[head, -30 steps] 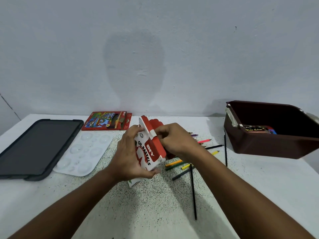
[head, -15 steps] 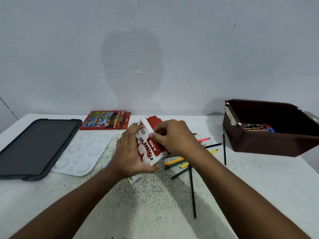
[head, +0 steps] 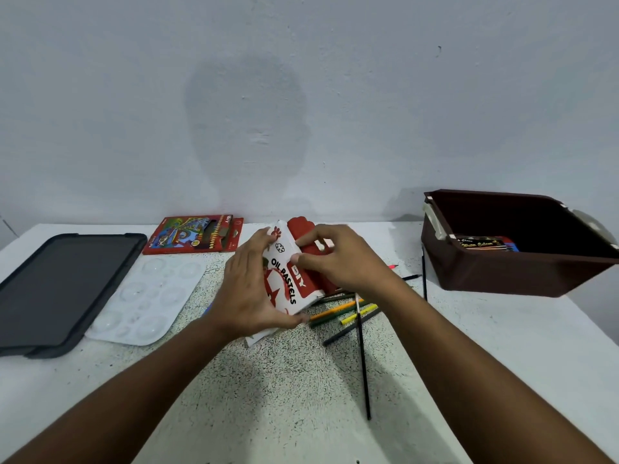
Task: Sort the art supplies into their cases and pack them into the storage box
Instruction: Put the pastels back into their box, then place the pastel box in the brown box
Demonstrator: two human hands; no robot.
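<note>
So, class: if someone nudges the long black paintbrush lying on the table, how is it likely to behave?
The long black paintbrush looks thin and round, so it probably rolls easily. It likely feels light and stiff. One end crosses the colored pencils, which may shift with it.

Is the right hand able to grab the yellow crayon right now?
Probably not yet: the right hand is busy pinching the oil pastels box. The yellow crayon lies uncovered just below its wrist.

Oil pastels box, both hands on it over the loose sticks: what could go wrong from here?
1. The left hand grips the oil pastels box tilted while the right hand works its red flap; contents may slide out if the end isn't shut.
2. Loose pencils lie under the right wrist; a sweep could roll them away.
3. The long black brush lies near the table's front edge and might get knocked off.
</note>
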